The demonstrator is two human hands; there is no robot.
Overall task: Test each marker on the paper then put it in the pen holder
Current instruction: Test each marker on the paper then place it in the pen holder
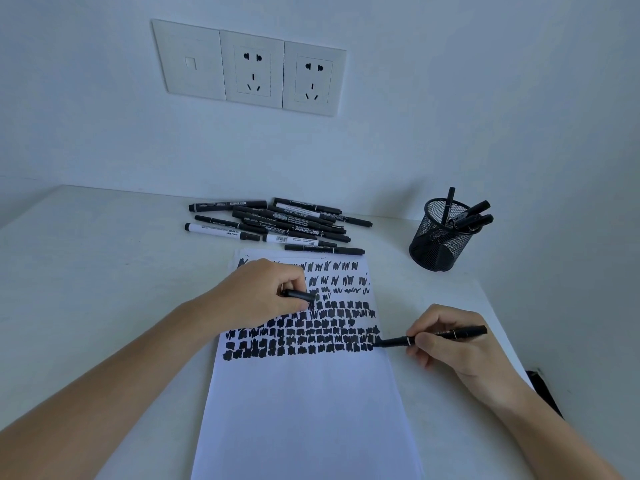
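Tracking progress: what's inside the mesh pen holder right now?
The pen holder holds black markers: one stands nearly upright, and at least two lean over the right rim. Their lower ends blur behind the mesh, so the exact count is unclear.

One uncapped marker (394, 341) sits in the right hand (446, 344), and one black cap (299, 295) in the left hand (256, 296). A pile (277, 223) of about ten markers lies on the surface (104, 271), overlapping too much for an exact count. One pen holder (436, 244) shows three marker ends. There is one paper stack (301, 410). There are three wall plates (251, 67), two of them sockets.
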